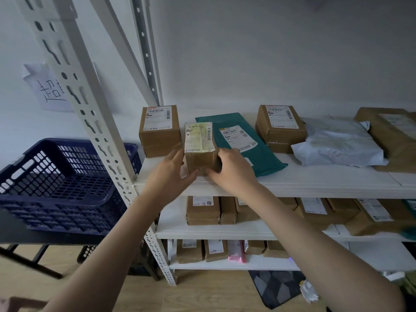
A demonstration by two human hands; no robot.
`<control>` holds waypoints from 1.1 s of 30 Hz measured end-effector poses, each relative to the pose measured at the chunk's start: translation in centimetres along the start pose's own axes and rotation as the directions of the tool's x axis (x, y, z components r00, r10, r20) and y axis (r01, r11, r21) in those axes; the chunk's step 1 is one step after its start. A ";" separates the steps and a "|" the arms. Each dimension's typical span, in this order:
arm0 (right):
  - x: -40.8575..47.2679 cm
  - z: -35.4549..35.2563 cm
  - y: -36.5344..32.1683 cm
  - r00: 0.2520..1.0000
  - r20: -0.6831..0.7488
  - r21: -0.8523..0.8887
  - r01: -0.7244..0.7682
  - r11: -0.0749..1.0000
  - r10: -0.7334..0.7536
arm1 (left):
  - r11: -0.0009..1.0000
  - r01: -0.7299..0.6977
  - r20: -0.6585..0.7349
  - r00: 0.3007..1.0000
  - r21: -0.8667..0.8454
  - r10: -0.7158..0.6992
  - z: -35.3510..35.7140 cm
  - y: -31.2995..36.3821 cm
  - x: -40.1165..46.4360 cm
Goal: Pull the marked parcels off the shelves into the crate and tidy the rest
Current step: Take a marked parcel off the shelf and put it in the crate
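Here, both hands, left (173, 170) and right (231, 170), fingers curled round a small box (201, 152) at the shelf (315, 181) edge, blue crate (60, 185) left of it.

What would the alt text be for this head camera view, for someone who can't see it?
Both hands, left hand and right hand, grip a small brown parcel at the front edge of the top white shelf, among other boxes and mailer bags. A dark blue crate sits empty to the left; lower shelves hold more parcels.
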State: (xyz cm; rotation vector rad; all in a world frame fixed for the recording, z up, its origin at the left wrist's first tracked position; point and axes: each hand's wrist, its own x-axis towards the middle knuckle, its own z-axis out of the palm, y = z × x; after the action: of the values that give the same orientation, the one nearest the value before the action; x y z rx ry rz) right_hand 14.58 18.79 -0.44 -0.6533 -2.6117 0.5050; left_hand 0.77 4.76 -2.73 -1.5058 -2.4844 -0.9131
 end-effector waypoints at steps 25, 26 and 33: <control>-1.0 -6.8 12.2 0.949 0.078 -0.208 -0.284 0.936 0.305 | 0.978 0.083 0.052 0.994 0.189 -0.094 4.1 8.2 0.7; -1.1 -6.8 12.1 0.955 0.087 -0.175 -0.265 0.948 0.283 | 0.975 0.081 0.069 0.993 0.207 -0.097 4.5 8.5 1.1; -4.0 -5.5 11.7 0.985 0.034 -0.093 -0.165 0.982 0.168 | 0.978 0.089 0.031 0.995 0.187 -0.097 5.5 9.5 -0.8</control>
State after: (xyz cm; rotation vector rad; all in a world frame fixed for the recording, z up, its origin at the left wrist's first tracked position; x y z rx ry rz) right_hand 24.59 27.77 -1.95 -0.9059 -2.6447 0.4560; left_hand 10.33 10.24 -3.36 -1.3729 -2.6044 -0.6479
